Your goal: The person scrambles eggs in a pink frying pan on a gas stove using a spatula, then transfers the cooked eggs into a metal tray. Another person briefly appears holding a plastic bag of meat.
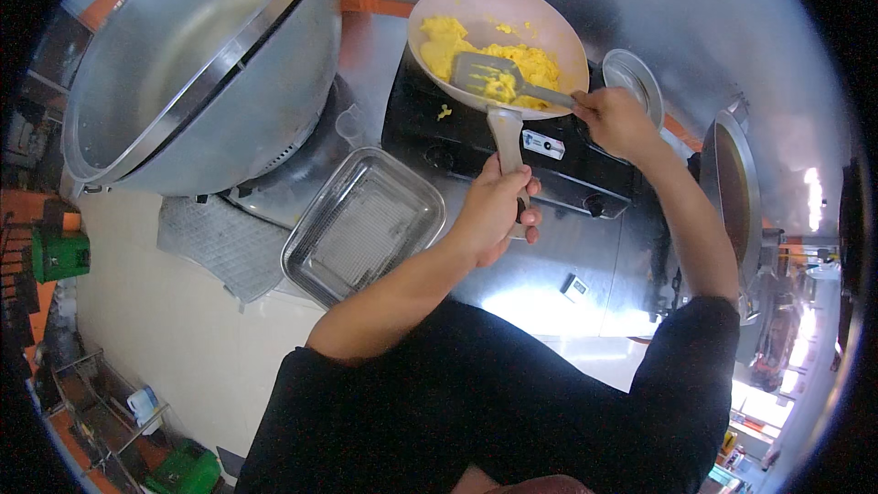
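My left hand (pixel 499 209) is wrapped around the beige handle of a frying pan (pixel 473 1), which sits above a black gas stove (pixel 425 116). Yellow scrambled egg (pixel 531 63) lies in clumps across the pan's pale inside. In my right hand (pixel 616 120) is a grey slotted turner (pixel 487 73); its blade is in the pan, with bits of egg on it. A small scrap of egg (pixel 444 112) has landed on the stove top, left of the pan handle.
A very large metal pot (pixel 288 103) stands on the left. Nearer me is a rectangular metal tray (pixel 432 209) with a mesh bottom. Right of the pan are a round metal dish (pixel 651 82) and a big wok-like vessel (pixel 751 171). A small digital device (pixel 575 288) rests on the steel counter front.
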Action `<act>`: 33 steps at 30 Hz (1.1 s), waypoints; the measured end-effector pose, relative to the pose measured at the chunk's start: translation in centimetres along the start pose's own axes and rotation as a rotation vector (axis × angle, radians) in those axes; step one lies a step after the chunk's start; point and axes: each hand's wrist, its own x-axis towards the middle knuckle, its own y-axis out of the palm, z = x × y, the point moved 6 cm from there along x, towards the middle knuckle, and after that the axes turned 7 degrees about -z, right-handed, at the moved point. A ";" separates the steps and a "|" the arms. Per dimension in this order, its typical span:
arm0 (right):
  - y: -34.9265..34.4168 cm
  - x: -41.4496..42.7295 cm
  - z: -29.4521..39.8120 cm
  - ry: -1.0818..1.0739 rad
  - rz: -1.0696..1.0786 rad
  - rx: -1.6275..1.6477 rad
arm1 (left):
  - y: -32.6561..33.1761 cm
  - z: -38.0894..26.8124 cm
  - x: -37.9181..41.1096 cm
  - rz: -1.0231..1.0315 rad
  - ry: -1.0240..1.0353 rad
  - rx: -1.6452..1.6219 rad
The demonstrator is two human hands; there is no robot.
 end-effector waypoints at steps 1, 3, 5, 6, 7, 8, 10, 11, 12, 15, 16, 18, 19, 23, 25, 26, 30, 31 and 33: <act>0.6 0.9 0.3 0.005 -0.030 -0.057 | -0.1 0.1 0.0 -0.005 -0.002 -0.007; 1.1 2.7 1.1 0.022 -0.090 -0.171 | -0.2 0.1 -0.1 0.003 0.003 -0.012; 0.3 4.0 1.1 0.026 -0.144 -0.244 | -0.2 0.0 -0.1 -0.003 -0.001 -0.005; -1.0 4.4 1.4 0.025 -0.145 -0.259 | -0.3 -0.3 -0.2 -0.016 -0.004 0.005; -2.6 4.9 1.8 0.018 -0.148 -0.268 | -0.6 -0.7 -0.3 -0.036 -0.003 0.016; -4.3 5.1 2.0 0.057 -0.113 -0.257 | -0.8 -0.9 -0.3 -0.029 -0.007 0.033; -5.9 5.6 -0.2 0.112 -0.168 -0.195 | -1.2 -1.1 -0.5 -0.001 -0.029 0.077; -6.2 6.2 -1.7 0.138 -0.192 -0.162 | -1.5 -1.4 -0.8 -0.016 -0.038 0.090; -6.3 7.0 -3.2 0.151 -0.170 -0.232 | -1.5 -1.7 -1.0 -0.028 -0.049 0.101; -6.4 10.1 -7.2 0.153 -0.141 -0.397 | -1.8 -2.1 -1.2 -0.026 -0.050 0.155; -5.9 11.2 -8.1 0.132 -0.156 -0.414 | -2.0 -2.4 -1.2 -0.025 -0.043 0.179; -3.8 14.0 -10.0 0.048 -0.183 -0.418 | -2.1 -2.9 -1.5 -0.009 -0.097 0.262; -1.9 15.5 -11.1 -0.009 -0.196 -0.409 | -2.2 -3.2 -1.7 0.004 -0.127 0.306; 2.9 20.9 -6.8 -0.378 0.125 -0.170 | -2.6 -3.6 -2.2 -0.005 -0.152 0.281; 3.5 21.1 -4.1 -0.390 0.217 -0.035 | -2.2 -4.1 -2.6 -0.009 -0.164 0.291; 3.1 21.0 -3.2 -0.411 0.193 -0.001 | -2.4 -4.1 -2.6 -0.024 -0.173 0.281; 1.0 19.6 -3.0 -0.503 0.192 0.127 | -3.1 -4.2 -3.1 -0.066 -0.202 0.270; 0.1 19.0 -2.5 -0.531 0.166 0.124 | -3.2 -4.3 -3.1 -0.074 -0.194 0.268; -1.9 15.2 -1.8 -0.572 0.003 0.015 | -3.4 -4.4 -3.4 -0.096 -0.179 0.214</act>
